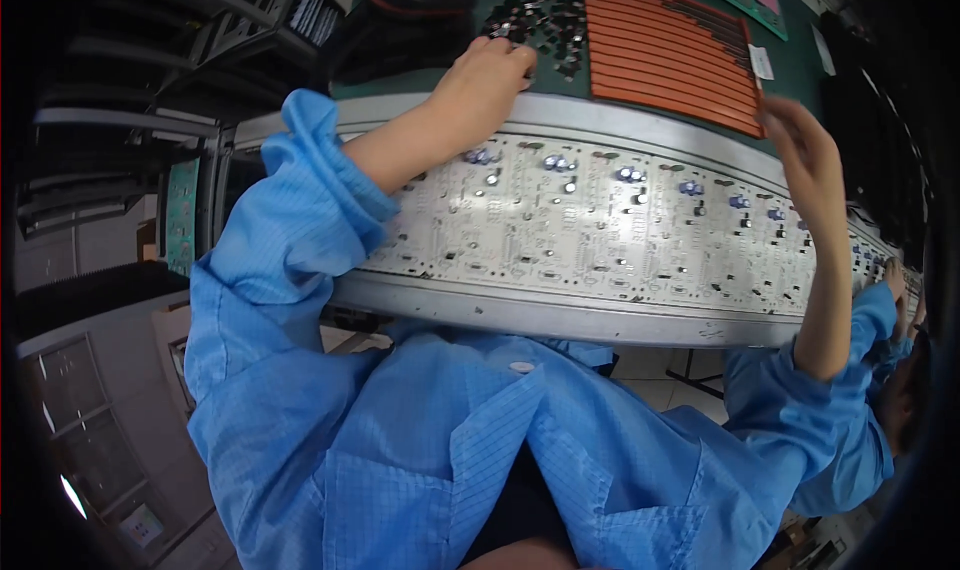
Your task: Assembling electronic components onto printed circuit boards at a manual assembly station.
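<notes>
We get bright overhead light, with glare washing out the white circuit boards (600, 230). Heavy fisheye bend curves the conveyor rail (560, 315); corners go black. The right hand (805, 155) is motion-blurred, the dim left side murky.

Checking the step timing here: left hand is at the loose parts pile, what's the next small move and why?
Probably pinch one part and lift it toward the boards. The left hand rests curled on the pile of small dark components, nothing visibly held, while the white circuit boards lie just below. The right hand is blurred above the orange tray.
</notes>
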`<state>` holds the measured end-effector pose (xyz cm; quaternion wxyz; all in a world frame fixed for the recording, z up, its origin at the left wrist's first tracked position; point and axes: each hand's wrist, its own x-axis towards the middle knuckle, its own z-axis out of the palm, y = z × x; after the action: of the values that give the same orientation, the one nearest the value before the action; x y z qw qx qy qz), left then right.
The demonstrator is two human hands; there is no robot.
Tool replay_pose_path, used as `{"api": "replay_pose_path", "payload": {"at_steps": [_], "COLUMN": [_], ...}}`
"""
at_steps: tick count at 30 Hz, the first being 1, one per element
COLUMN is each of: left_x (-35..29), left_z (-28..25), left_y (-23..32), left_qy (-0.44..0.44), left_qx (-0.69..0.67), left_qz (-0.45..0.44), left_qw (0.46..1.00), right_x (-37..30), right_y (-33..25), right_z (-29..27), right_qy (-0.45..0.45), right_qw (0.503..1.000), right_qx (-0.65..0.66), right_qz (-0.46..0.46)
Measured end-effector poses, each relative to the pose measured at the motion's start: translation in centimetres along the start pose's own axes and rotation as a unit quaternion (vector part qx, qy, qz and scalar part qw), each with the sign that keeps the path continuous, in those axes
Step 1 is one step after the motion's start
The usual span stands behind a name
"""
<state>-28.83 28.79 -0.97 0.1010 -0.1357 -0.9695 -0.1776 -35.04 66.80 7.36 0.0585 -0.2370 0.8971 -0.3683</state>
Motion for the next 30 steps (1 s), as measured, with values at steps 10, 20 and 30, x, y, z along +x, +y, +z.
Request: {"api": "replay_pose_path", "payload": {"at_steps": [10,20,30], "left_x": [0.1,-0.5,-2.2], "left_z": [-0.3,-0.2,-4.6], "left_y": [0.0,-1.1,0.7], "left_qy": [-0.047,-0.032,0.009], "left_qx": [-0.054,-0.101,-0.143], "left_qz": [-0.022,-0.022,-0.048], "left_qw": [0.997,0.994,0.989], "right_x": [17.7,19.7,14.8], "right_y": [6.2,6.2,-0.1], "right_z": [6.1,8.0,7.6], "right_qy": [0.106,0.082,0.052], "right_qw": [0.913,0.903,0.993], "right_qx": [-0.303,-0.311,-0.033], "right_qz": [-0.251,-0.283,-0.100]}}
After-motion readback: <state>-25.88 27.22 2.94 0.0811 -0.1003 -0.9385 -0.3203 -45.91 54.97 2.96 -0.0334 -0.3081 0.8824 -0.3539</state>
